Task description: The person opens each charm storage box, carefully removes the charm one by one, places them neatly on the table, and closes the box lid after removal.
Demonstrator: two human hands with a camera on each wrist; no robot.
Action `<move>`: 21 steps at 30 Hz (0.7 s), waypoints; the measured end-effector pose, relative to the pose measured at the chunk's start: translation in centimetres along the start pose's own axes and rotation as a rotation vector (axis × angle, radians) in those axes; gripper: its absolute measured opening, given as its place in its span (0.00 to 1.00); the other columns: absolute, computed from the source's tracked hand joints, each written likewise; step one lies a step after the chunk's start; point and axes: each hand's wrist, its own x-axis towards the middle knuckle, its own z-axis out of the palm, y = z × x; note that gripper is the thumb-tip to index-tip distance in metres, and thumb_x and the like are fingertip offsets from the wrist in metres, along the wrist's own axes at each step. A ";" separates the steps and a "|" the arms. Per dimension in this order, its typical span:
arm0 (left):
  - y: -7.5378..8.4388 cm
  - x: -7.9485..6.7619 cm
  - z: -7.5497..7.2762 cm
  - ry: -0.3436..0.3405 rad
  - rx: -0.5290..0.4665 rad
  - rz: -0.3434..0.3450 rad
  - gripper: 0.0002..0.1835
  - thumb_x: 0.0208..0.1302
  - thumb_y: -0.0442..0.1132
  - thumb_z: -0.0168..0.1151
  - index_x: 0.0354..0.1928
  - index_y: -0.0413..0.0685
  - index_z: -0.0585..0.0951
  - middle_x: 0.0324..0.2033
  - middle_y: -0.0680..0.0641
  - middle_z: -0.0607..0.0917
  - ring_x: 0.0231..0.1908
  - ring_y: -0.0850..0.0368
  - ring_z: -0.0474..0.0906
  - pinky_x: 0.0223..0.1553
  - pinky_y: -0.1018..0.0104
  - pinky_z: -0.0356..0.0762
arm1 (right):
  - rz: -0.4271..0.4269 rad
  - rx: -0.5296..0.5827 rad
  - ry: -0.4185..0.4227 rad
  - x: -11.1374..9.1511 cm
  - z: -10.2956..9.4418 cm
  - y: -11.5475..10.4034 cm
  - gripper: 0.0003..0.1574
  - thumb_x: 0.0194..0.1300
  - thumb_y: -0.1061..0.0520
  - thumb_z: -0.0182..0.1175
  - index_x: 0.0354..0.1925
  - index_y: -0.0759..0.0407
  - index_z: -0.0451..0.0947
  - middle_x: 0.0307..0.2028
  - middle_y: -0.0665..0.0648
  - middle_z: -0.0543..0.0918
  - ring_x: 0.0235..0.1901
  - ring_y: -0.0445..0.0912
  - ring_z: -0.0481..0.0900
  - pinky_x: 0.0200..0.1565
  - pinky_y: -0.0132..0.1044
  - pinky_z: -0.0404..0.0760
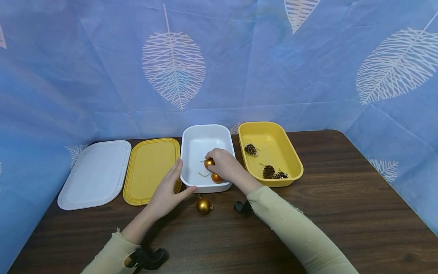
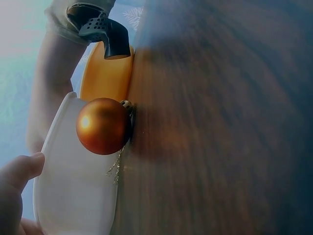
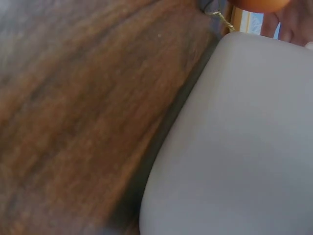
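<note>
Gripping a round bauble [image 1: 209, 163] (satiny gold) is the right hand [image 1: 224, 164].

Here, toward seven o'clock in the head view, a pale cream fabric left sleeve [image 1: 111, 257] is worn, cuff frayed; toward five, a matching right sleeve [image 1: 301, 230]. Below the right one, a black, perforated plastic wrist device [image 2: 103, 33] is revealed!

Free tabletop [image 1: 345, 194] right, ornament [image 1: 203, 206] before white tub [image 1: 206, 189]
</note>
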 end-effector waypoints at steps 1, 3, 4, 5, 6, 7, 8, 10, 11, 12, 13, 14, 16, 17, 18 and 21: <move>0.0 0.0 0.0 0.001 0.000 0.000 0.52 0.59 0.60 0.63 0.74 0.43 0.48 0.73 0.41 0.49 0.71 0.41 0.46 0.64 0.40 0.54 | -0.004 0.020 0.008 -0.1 -0.1 0.0 0.15 0.60 0.61 0.65 0.47 0.61 0.83 0.44 0.58 0.83 0.45 0.49 0.79 0.49 0.40 0.77; 0.0 0.0 0.0 0.003 -0.001 0.003 0.52 0.59 0.60 0.63 0.74 0.43 0.48 0.73 0.41 0.49 0.71 0.41 0.47 0.64 0.40 0.54 | -0.004 0.073 0.020 -0.3 -0.3 0.1 0.15 0.60 0.61 0.65 0.47 0.61 0.82 0.44 0.57 0.82 0.45 0.48 0.79 0.49 0.40 0.77; -0.1 0.0 0.1 0.004 0.000 0.003 0.52 0.59 0.60 0.63 0.74 0.43 0.48 0.73 0.41 0.49 0.71 0.41 0.47 0.64 0.40 0.54 | -0.007 0.103 0.026 -0.5 -0.4 0.1 0.15 0.60 0.61 0.66 0.47 0.61 0.82 0.44 0.56 0.82 0.45 0.48 0.79 0.49 0.39 0.77; -0.1 0.0 0.1 0.004 0.002 0.004 0.52 0.59 0.60 0.63 0.74 0.42 0.48 0.73 0.41 0.49 0.70 0.41 0.47 0.64 0.40 0.55 | -0.014 0.131 0.032 -0.7 -0.5 0.1 0.15 0.60 0.61 0.66 0.47 0.61 0.82 0.45 0.56 0.82 0.45 0.48 0.79 0.48 0.39 0.77; -0.1 0.1 0.1 0.005 0.003 0.005 0.52 0.59 0.60 0.63 0.74 0.42 0.49 0.73 0.41 0.50 0.70 0.41 0.47 0.64 0.40 0.55 | -0.021 0.154 0.042 -0.9 -0.6 0.1 0.16 0.60 0.61 0.66 0.48 0.61 0.82 0.45 0.56 0.82 0.45 0.47 0.79 0.48 0.38 0.77; -0.1 0.0 0.1 0.005 0.004 0.004 0.52 0.59 0.61 0.63 0.74 0.42 0.49 0.73 0.40 0.50 0.70 0.41 0.48 0.64 0.40 0.54 | -0.028 0.175 0.050 -1.1 -0.8 0.1 0.17 0.60 0.61 0.66 0.48 0.61 0.81 0.45 0.56 0.81 0.45 0.47 0.79 0.47 0.38 0.78; -0.1 0.0 0.1 0.005 0.005 0.003 0.52 0.59 0.61 0.63 0.74 0.42 0.49 0.73 0.40 0.50 0.70 0.41 0.48 0.64 0.40 0.54 | -0.034 0.193 0.059 -1.3 -0.9 0.0 0.18 0.60 0.61 0.66 0.49 0.61 0.81 0.46 0.56 0.81 0.45 0.47 0.79 0.47 0.37 0.78; -0.1 0.1 0.1 0.004 0.006 0.001 0.52 0.59 0.61 0.63 0.74 0.43 0.49 0.73 0.40 0.50 0.70 0.41 0.48 0.64 0.40 0.54 | -0.059 0.223 0.079 -1.8 -1.2 0.0 0.18 0.59 0.62 0.67 0.50 0.62 0.80 0.46 0.56 0.80 0.45 0.48 0.78 0.46 0.35 0.79; -0.1 0.1 0.1 0.005 0.007 0.003 0.52 0.59 0.61 0.63 0.74 0.42 0.49 0.73 0.40 0.50 0.70 0.41 0.48 0.64 0.40 0.54 | -0.071 0.235 0.088 -2.1 -1.3 0.0 0.19 0.59 0.62 0.67 0.50 0.62 0.80 0.46 0.56 0.80 0.46 0.48 0.78 0.46 0.34 0.79; -0.2 0.1 0.1 0.004 0.007 0.004 0.52 0.59 0.61 0.63 0.74 0.42 0.49 0.73 0.40 0.50 0.70 0.41 0.48 0.64 0.40 0.54 | -0.080 0.245 0.094 -2.4 -1.4 0.0 0.19 0.59 0.62 0.67 0.50 0.62 0.80 0.46 0.56 0.79 0.46 0.48 0.78 0.46 0.34 0.79; -0.1 0.1 0.1 0.005 0.005 0.005 0.51 0.59 0.60 0.63 0.74 0.42 0.49 0.73 0.41 0.50 0.70 0.41 0.48 0.64 0.40 0.54 | -0.087 0.256 0.099 -2.6 -1.5 0.0 0.19 0.59 0.62 0.67 0.50 0.62 0.80 0.46 0.56 0.79 0.46 0.48 0.78 0.45 0.34 0.80; -0.1 0.1 0.1 0.005 0.006 0.007 0.51 0.59 0.60 0.63 0.74 0.42 0.49 0.73 0.40 0.50 0.70 0.41 0.48 0.64 0.40 0.54 | -0.096 0.267 0.103 -2.9 -1.6 0.1 0.19 0.60 0.62 0.67 0.50 0.62 0.80 0.46 0.56 0.78 0.46 0.48 0.78 0.46 0.34 0.80; -0.1 0.1 0.1 0.006 0.006 0.012 0.51 0.59 0.60 0.63 0.74 0.42 0.49 0.73 0.40 0.50 0.70 0.41 0.48 0.64 0.40 0.54 | -0.114 0.284 0.108 -3.4 -1.8 0.1 0.18 0.60 0.63 0.66 0.50 0.62 0.80 0.46 0.56 0.78 0.46 0.48 0.78 0.46 0.36 0.80; -0.1 0.1 0.1 0.007 0.007 0.012 0.51 0.59 0.60 0.63 0.74 0.42 0.49 0.73 0.40 0.50 0.70 0.40 0.48 0.64 0.40 0.54 | -0.123 0.288 0.111 -3.6 -1.9 0.1 0.18 0.60 0.63 0.66 0.50 0.62 0.79 0.47 0.56 0.77 0.46 0.48 0.79 0.46 0.36 0.80; -0.2 0.1 0.1 0.007 0.008 0.013 0.51 0.59 0.60 0.63 0.74 0.42 0.49 0.73 0.40 0.50 0.70 0.40 0.48 0.64 0.40 0.54 | -0.132 0.290 0.113 -3.9 -2.0 0.1 0.18 0.60 0.63 0.66 0.50 0.62 0.79 0.47 0.56 0.77 0.45 0.48 0.79 0.46 0.37 0.80; -0.1 0.1 0.1 0.007 0.011 0.011 0.51 0.59 0.60 0.63 0.74 0.42 0.49 0.73 0.40 0.50 0.70 0.40 0.48 0.64 0.41 0.54 | -0.159 0.279 0.124 -4.5 -2.2 0.2 0.18 0.60 0.62 0.66 0.50 0.60 0.80 0.48 0.55 0.78 0.45 0.47 0.79 0.47 0.38 0.79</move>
